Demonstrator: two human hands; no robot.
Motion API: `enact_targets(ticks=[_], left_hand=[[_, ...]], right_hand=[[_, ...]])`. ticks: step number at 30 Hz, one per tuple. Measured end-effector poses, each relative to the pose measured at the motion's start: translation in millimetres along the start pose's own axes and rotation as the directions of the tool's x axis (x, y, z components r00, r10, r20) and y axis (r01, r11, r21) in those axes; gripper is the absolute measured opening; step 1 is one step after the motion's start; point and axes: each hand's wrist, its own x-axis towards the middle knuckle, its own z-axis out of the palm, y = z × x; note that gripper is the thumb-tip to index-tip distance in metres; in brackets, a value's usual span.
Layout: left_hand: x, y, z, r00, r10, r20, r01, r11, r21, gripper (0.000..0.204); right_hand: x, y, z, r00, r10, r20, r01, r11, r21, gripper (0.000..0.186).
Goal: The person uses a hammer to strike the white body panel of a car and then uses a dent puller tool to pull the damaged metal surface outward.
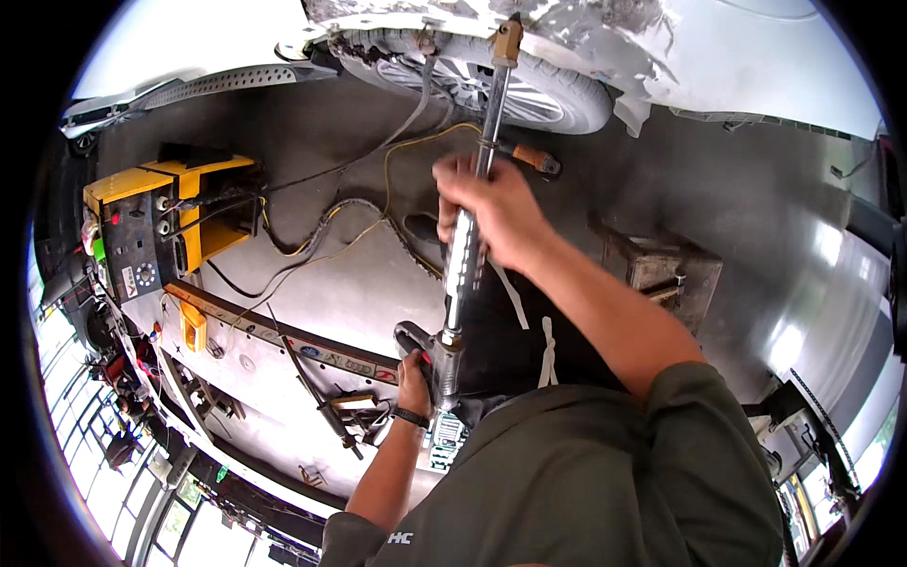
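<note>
A slide hammer dent puller, with a chrome shaft and pistol grip, stretches from my waist up to the car body. Its brass-coloured tip meets the scraped edge of a white body panel above the wheel; whether it is fixed there I cannot tell. My left hand is closed round the pistol grip at the near end; the trigger finger is partly hidden. Farther up the shaft, just above the shiny sliding weight, my right hand is wrapped round the tool, slightly blurred.
A yellow and black welding machine stands left, cables running toward the wheel. An orange-handled tool lies beyond my right hand. A worn metal box sits right. Bars and hand tools lie at lower left.
</note>
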Motion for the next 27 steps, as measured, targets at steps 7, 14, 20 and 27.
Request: enact_targets(ticks=[7, 14, 20, 27], left_hand=[[-2.1, 32.8, 28.1, 0.992, -0.113, 0.054, 0.116, 0.992, -0.052, 0.041], [33.7, 30.8, -0.8, 1.000, 0.013, 0.005, -0.013, 1.000, 0.024, 0.046], [45.1, 61.9, 21.7, 0.841, 0.505, -0.195, -0.516, 0.857, -0.006, 0.037], [98.8, 54.8, 24.3, 0.862, -0.394, 0.319, 0.323, 0.912, 0.253, 0.038]], right_hand=[[-29.8, 64.5, -6.9, 0.998, -0.069, 0.011, 0.069, 0.997, -0.027, 0.021], [-14.0, 65.3, -5.5, 0.999, -0.044, 0.001, 0.043, 0.977, -0.209, 0.025], [9.9, 41.6, -8.9, 0.994, -0.098, 0.055, 0.110, 0.953, -0.281, 0.033], [10.5, 29.0, -14.5, 0.993, -0.094, 0.076, 0.112, 0.952, -0.283, 0.045]])
